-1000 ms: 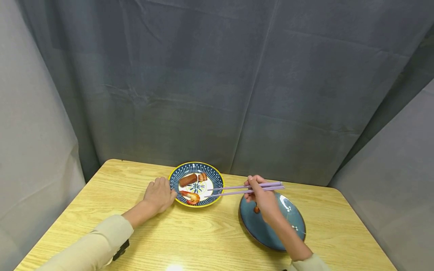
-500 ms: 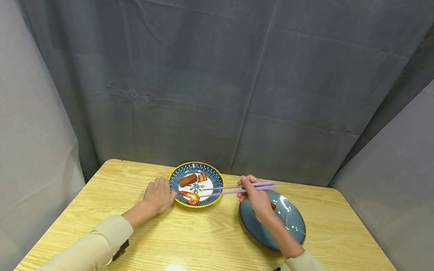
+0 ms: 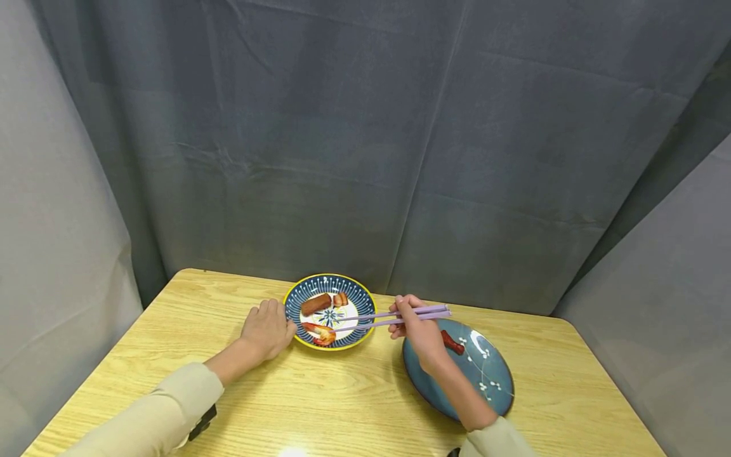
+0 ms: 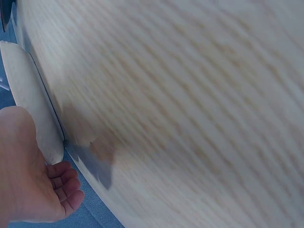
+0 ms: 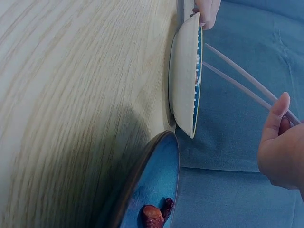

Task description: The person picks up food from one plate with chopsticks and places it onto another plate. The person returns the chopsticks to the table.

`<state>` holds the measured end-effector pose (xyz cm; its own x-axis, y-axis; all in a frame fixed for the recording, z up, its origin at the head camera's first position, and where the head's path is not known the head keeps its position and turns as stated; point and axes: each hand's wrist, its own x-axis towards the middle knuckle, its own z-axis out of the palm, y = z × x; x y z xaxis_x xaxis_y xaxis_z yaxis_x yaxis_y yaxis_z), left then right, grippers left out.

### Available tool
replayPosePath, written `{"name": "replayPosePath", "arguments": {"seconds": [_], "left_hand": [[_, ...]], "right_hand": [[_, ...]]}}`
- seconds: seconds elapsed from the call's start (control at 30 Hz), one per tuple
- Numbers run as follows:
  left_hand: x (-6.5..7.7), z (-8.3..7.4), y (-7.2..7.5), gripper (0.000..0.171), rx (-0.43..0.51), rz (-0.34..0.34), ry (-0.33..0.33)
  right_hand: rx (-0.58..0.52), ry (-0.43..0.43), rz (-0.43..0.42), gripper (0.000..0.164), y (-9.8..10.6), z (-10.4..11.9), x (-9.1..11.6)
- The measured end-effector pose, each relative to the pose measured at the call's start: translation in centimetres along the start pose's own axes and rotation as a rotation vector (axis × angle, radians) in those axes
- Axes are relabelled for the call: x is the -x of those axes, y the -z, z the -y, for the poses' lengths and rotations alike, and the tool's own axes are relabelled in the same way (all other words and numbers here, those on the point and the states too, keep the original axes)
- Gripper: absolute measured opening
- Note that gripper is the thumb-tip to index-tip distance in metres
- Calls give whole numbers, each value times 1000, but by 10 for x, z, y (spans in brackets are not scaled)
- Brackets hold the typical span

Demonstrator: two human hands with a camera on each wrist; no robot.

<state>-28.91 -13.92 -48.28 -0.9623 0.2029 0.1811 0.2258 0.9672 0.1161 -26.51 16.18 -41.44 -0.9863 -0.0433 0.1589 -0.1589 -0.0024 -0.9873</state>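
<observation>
Right hand (image 3: 419,330) pinches spread chopsticks (image 3: 433,310), tips over the bowl (image 3: 361,298), lower tip by the shrimp (image 3: 325,336) at the bowl's near side. Left hand (image 3: 267,330) pinches the bowl's left rim. Possible fault: shrimp slips if only one tip bears.

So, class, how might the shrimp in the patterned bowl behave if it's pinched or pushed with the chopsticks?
The shrimp may twist or slip, as it's curved and the chopsticks have thin tips. It's probably light, being small beside the bowl. Pushed, it likely slides rather than rolls, given its bent shape.
</observation>
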Motion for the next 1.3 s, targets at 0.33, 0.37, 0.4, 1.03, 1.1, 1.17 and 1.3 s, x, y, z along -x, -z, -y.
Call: {"name": "replayPosePath", "arguments": {"seconds": [0.33,0.37,0.4,1.03,1.1,1.17,1.3], "left_hand": [[0,2,-1,31,-7,-8,-2],[0,2,-1,30,-7,-8,-3],[0,2,-1,30,-5,-7,-4],[0,1,0,31,2,1,-6],[0,1,-1,30,3,-3,-7],[0,1,-1,30,4,-6,-7],[0,1,-1,30,1,-10,-6]], "right_hand": [[15,-4,13,29,-8,-5,-3],[18,-4,16,29,-9,-5,-3],[22,-4,16,29,-10,-6,-3],[60,20,43,28,-26,-11,-7],[61,25,46,29,-27,-12,-7],[61,24,46,29,-28,-13,-8],[70,15,49,29,-29,-14,-9]]}}
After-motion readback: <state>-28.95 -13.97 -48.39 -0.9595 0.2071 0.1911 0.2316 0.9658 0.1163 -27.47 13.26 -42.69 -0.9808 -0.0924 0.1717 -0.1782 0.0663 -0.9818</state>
